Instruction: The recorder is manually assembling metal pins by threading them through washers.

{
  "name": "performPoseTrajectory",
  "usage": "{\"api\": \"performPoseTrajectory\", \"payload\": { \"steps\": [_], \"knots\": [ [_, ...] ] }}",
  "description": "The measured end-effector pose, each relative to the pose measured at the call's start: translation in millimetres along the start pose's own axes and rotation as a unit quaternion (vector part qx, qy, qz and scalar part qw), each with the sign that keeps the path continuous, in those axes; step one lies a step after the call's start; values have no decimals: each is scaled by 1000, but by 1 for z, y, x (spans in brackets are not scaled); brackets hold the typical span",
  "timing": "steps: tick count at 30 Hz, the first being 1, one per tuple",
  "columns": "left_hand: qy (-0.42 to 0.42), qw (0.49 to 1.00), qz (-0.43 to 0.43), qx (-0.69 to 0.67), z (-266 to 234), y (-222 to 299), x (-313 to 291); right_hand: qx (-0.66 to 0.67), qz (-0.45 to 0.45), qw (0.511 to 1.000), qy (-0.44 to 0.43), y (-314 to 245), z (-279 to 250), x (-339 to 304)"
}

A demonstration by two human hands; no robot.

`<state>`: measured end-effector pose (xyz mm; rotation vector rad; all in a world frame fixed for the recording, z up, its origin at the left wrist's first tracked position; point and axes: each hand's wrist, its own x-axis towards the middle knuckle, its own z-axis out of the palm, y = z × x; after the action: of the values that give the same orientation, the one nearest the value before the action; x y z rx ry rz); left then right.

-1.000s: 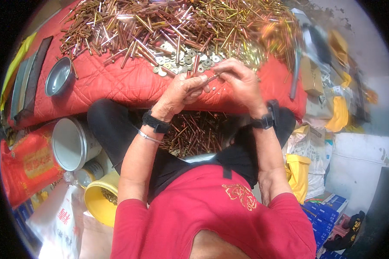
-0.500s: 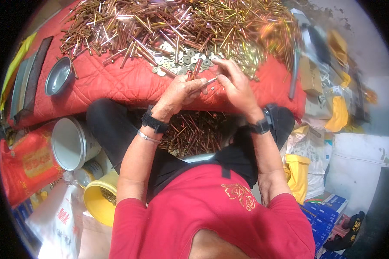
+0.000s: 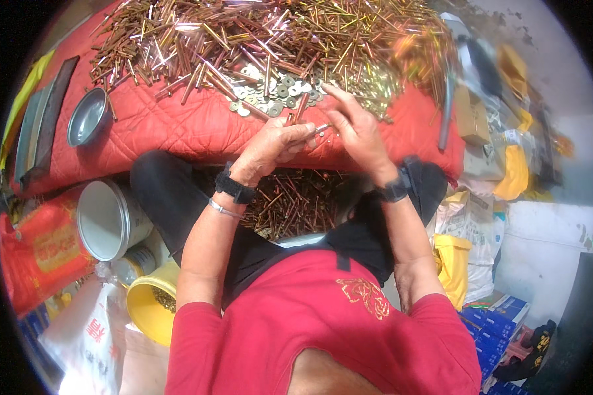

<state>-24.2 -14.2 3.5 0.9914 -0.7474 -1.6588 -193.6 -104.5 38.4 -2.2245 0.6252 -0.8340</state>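
My left hand (image 3: 278, 143) is closed in a pinch round a slim metal rod, whose silvery end (image 3: 321, 128) sticks out to the right of the fingertips. Copper-coloured rods (image 3: 301, 108) rise just beyond these fingers; whether the hand grips them too I cannot tell. Close by on the right is my right hand (image 3: 360, 135), its index finger stretched forward and its thumb apart from it, with nothing visible between them. Flat round washers (image 3: 277, 92) lie in a heap just beyond both hands.
A large pile of copper-coloured rods (image 3: 244, 39) covers the far part of the red quilted cloth (image 3: 158, 135). A metal bowl (image 3: 89, 117) stands at left. More rods (image 3: 293, 204) lie below my hands. A white bucket (image 3: 105, 220) and a yellow bucket (image 3: 145, 316) are at lower left.
My right hand has drawn slightly away from the rod's silvery end, and its thumb has shifted. The left hand keeps its pinch in nearly the same place.
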Motion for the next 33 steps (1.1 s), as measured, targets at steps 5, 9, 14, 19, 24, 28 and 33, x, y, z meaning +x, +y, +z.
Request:
{"api": "performPoseTrajectory", "payload": {
  "steps": [5,9,14,19,24,28,33],
  "knots": [
    [8,1000,-11,13,0,3,-1,31,74,997,7,0,2,-5],
    [-14,1000,-5,14,1,0,-2,45,55,997,10,1,6,-5],
    [4,999,-10,30,0,2,-3,1,10,1000,17,-2,7,-7],
    [11,999,-8,38,-1,1,-1,0,28,999,35,-5,8,-8],
    [-5,999,-12,41,0,-3,-2,6,54,998,13,4,7,-11],
    [4,999,-20,32,-1,0,0,-17,1,1000,21,-1,5,-8],
    [8,997,-22,67,1,5,-5,71,108,991,19,2,3,-11]
  ]
}}
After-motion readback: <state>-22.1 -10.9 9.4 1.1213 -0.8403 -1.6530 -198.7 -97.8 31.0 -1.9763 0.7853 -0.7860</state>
